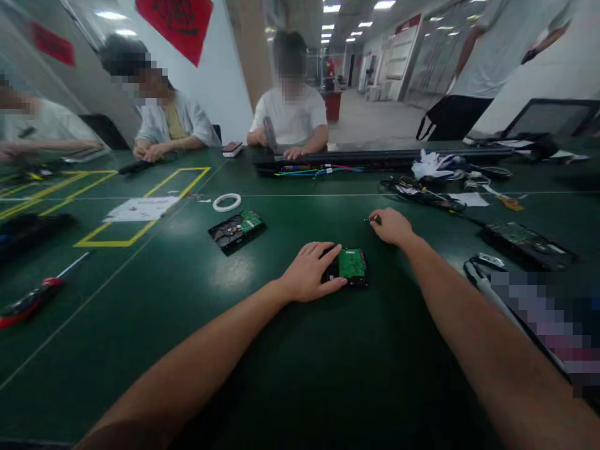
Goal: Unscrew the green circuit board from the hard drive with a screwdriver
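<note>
A hard drive (355, 264) lies circuit-board side up on the green table, its board green in a black case. My left hand (309, 272) grips it from the left, index finger along the far edge and thumb along the near edge. Beyond it to the right, my right hand (394, 226) is closed around a small black-and-yellow screwdriver (375, 219). Its short tip points left, just above or on the table; most of the handle is hidden by my fingers. A second hard drive (237, 230) lies farther left, apart from both hands.
A white tape ring (227, 202) and a paper sheet (142, 209) lie at left, with a red-and-black screwdriver (44, 292) nearer me. Another drive (527, 245), cables (422, 192) and a white bundle (435, 165) are at right. Several people sit or stand around the table.
</note>
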Demonstrator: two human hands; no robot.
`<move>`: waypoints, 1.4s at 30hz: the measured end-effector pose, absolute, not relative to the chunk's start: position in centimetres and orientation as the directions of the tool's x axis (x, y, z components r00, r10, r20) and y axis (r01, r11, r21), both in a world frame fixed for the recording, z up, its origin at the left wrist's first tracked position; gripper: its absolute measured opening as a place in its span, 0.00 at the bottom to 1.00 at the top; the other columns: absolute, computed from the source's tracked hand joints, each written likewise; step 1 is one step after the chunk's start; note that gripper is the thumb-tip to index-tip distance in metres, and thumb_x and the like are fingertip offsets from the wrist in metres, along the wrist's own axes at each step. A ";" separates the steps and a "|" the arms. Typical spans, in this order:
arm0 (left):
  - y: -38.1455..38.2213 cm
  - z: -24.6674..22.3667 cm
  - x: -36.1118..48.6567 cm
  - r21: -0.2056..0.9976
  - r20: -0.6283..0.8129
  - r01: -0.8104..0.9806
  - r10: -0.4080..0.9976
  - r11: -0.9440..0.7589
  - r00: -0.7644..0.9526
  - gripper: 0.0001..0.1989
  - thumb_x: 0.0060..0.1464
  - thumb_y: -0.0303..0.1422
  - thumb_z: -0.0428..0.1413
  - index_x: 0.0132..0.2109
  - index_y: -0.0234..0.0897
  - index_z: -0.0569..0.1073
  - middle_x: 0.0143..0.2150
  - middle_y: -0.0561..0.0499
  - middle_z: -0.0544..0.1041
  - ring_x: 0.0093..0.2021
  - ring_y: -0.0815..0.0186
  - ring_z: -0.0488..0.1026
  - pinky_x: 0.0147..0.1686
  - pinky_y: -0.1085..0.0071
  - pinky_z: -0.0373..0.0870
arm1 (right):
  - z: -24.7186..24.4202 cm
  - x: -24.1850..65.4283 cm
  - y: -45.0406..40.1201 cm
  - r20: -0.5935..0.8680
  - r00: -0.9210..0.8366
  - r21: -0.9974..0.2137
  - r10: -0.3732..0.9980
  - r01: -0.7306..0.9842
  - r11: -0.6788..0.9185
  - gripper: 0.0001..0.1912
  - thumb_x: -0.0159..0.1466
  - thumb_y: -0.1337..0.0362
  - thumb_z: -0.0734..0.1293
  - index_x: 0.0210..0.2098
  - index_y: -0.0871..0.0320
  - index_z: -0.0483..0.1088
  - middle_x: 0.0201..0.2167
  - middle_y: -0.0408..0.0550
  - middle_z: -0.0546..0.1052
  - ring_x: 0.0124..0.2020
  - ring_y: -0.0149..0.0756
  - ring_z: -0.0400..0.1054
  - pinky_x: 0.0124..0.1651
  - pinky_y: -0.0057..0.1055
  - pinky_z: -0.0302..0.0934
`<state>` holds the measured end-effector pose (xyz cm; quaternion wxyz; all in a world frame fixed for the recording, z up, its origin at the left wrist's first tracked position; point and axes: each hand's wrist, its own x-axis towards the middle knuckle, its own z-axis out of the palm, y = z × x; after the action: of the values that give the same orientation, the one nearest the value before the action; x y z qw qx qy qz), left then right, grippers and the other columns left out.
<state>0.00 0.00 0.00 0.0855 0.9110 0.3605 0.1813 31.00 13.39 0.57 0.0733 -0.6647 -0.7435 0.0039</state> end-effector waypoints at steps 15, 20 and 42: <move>-0.3 1.0 -0.3 0.347 0.253 0.618 0.705 -0.706 0.663 0.41 0.66 0.59 0.53 0.75 0.39 0.61 0.72 0.38 0.65 0.71 0.44 0.63 0.72 0.44 0.59 | 0.9 31.6 13.3 0.063 0.011 -0.073 0.998 0.997 -0.006 0.16 0.73 0.57 0.64 0.52 0.58 0.78 0.53 0.61 0.79 0.52 0.54 0.75 0.50 0.44 0.70; -0.2 0.9 -0.3 0.337 0.252 0.616 0.699 -0.712 0.669 0.42 0.67 0.60 0.52 0.75 0.36 0.60 0.73 0.37 0.65 0.72 0.45 0.62 0.72 0.45 0.58 | 0.8 31.5 12.8 0.055 0.045 -0.057 0.997 0.997 -0.042 0.19 0.73 0.55 0.64 0.54 0.61 0.76 0.54 0.63 0.79 0.52 0.54 0.76 0.50 0.44 0.70; -0.2 1.0 -0.3 0.343 0.241 0.622 0.706 -0.704 0.666 0.41 0.66 0.60 0.52 0.76 0.40 0.61 0.72 0.38 0.66 0.71 0.44 0.62 0.71 0.44 0.59 | 1.2 31.0 11.0 0.054 0.119 -0.071 0.991 0.991 -0.115 0.20 0.73 0.55 0.64 0.55 0.62 0.75 0.52 0.66 0.78 0.51 0.57 0.77 0.48 0.45 0.71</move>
<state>-0.33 -0.19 0.99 0.1162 0.9052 0.3670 0.1803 30.95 10.98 1.19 0.0447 -0.7466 -0.6638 0.0035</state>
